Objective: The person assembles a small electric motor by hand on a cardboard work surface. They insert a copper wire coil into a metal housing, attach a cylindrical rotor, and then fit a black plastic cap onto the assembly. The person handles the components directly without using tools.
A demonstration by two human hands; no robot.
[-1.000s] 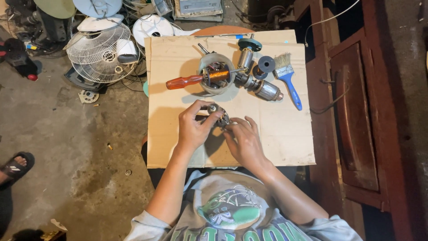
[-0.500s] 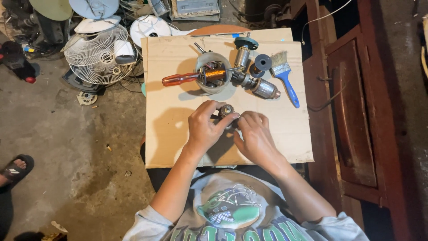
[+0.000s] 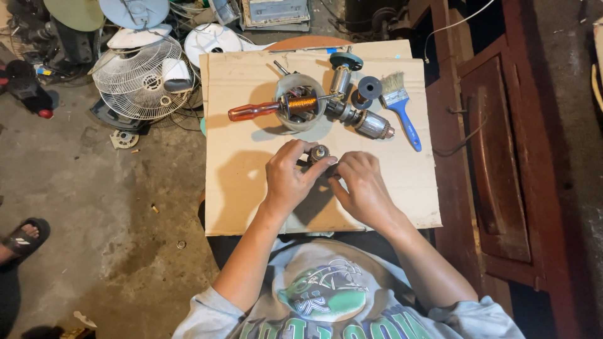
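Note:
My left hand (image 3: 287,177) and my right hand (image 3: 362,186) meet over the middle of a cardboard sheet (image 3: 239,188). Together they grip a small dark metal motor part (image 3: 320,155) with a round brass-coloured end that faces up. My left fingers wrap its top and left side; my right fingers pinch it from the right. Most of the part is hidden between my fingers.
At the far side of the cardboard lie an orange-handled screwdriver (image 3: 254,111), a round housing with copper windings (image 3: 299,108), a motor armature (image 3: 367,122), a black disc (image 3: 369,87) and a blue-handled brush (image 3: 402,108). Fan grilles (image 3: 135,78) stand left. A wooden cabinet (image 3: 496,150) borders the right. A sandalled foot (image 3: 22,237) shows at left.
Both hands stay on the small part and have shifted a little on the cardboard as the view moved. The tools at the far side have not moved.

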